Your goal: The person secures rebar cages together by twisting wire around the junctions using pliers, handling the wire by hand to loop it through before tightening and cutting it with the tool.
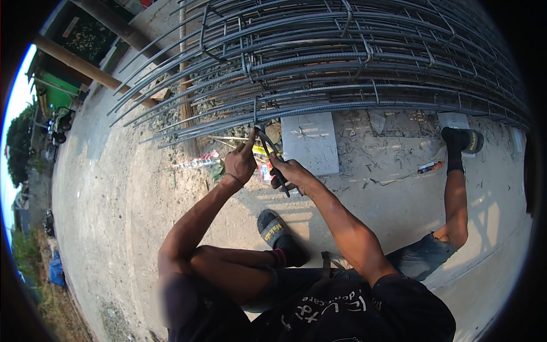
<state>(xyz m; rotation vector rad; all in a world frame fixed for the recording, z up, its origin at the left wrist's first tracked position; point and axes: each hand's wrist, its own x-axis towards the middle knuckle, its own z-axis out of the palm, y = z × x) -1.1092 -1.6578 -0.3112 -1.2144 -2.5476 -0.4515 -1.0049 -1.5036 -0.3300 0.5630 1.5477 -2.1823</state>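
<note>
My right hand [289,172] grips a pair of pincers [276,153] with dark handles and some yellow on them. The jaws reach up to the lowest steel bars of a rebar cage [319,91], where a stirrup [256,107] meets them. Beside the jaws, my left hand [241,164] holds its index finger stretched up to the same bars, the other fingers curled in. No object shows in the left hand. Any tie wire at the jaws is too small to make out.
A pale square tile [310,142] lies under the cage, right of the pincers. Wooden poles [187,108] run beneath the bar ends. Wrappers [196,161] and wire scraps litter the concrete ground. My sandalled feet [279,231] rest near and right.
</note>
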